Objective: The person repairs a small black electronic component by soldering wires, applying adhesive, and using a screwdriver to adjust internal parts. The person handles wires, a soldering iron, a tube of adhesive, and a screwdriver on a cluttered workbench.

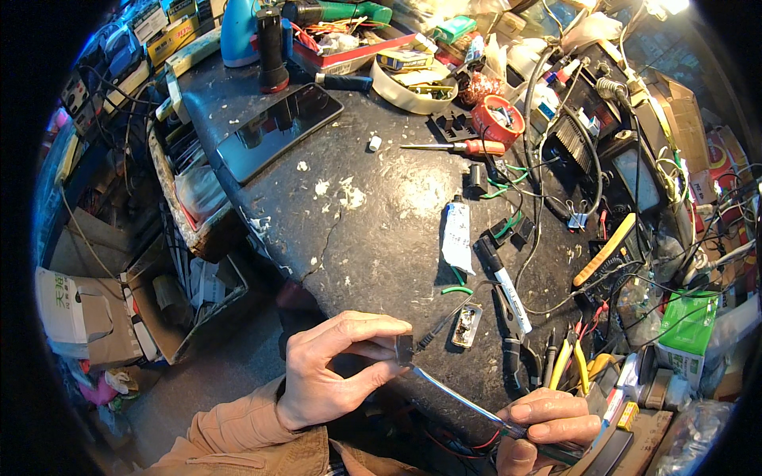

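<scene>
My left hand (337,369) pinches a small dark block (406,348) between thumb and fingertips, at the front edge of the dark table. My right hand (550,428), lower right, is closed around the rear of a slim, shiny tool (459,398). I cannot make out its exact kind. Its far end reaches the lower side of the block or lies just by it. Beyond the hands, a small open metal case (466,326) with parts inside lies on the table. A short black cable (435,329) runs near the block.
A marker (508,293), a white-and-blue tube (457,238), pliers (563,361) and a red-handled screwdriver (476,147) lie to the right. A phone (279,132) rests at the far left of the table (373,254). Cables and a yellow-orange handle (606,250) crowd the right side.
</scene>
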The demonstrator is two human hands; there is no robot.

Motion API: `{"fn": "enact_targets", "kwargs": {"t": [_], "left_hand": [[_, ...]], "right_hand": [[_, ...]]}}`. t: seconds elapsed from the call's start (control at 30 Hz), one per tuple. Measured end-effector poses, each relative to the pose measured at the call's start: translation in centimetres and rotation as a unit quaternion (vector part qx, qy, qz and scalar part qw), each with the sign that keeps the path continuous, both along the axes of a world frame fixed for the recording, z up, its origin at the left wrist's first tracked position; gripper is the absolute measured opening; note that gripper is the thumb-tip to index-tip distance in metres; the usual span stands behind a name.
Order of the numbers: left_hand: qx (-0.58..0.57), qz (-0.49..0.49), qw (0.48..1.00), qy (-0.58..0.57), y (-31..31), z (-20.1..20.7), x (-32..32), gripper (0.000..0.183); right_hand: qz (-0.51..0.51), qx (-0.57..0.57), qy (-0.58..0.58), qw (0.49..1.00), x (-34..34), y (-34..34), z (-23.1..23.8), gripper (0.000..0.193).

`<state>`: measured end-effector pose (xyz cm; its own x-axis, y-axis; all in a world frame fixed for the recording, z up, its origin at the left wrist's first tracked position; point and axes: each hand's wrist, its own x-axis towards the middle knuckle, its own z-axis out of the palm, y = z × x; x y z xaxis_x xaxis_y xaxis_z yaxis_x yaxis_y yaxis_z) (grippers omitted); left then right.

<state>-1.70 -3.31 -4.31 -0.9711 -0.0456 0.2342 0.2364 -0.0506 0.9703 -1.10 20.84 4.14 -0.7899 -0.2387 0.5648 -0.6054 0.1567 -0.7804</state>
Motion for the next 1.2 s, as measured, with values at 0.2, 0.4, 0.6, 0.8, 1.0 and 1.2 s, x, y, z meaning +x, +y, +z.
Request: {"fn": "enact_targets", "kwargs": {"t": [0.2, 0.4, 0.6, 0.8, 1.0, 1.2], "left_hand": [[-0.002, 0.000, 1.000, -0.009, 0.03, 0.16, 0.04, 0.044], [-0.009, 0.002, 1.000, -0.013, -0.01, 0.26, 0.08, 0.044], [0.001, 0.001, 1.000, -0.013, 0.05, 0.17, 0.06, 0.043], [0.003, -0.001, 1.000, -0.016, -0.01, 0.14, 0.09, 0.043], [0.003, -0.003, 1.000, -0.017, -0.01, 0.10, 0.08, 0.044], [0.005, 0.000, 1.000, -0.013, 0.00, 0.01, 0.07, 0.044]], "right_hand": [[-0.005, 0.011, 0.006, 1.000, 0.00, -0.07, -0.23, 0.029], [0.014, 0.015, 0.022, 1.000, -0.44, 0.09, -0.40, 0.031], [0.004, 0.012, 0.031, 0.999, -0.47, -0.13, -0.53, 0.030], [0.007, 0.014, 0.029, 0.999, -0.50, -0.15, -0.39, 0.029], [0.006, 0.015, 0.025, 1.000, -0.46, -0.11, -0.31, 0.029], [0.013, 0.010, 0.030, 0.999, -0.60, 0.02, -0.37, 0.029]]}}
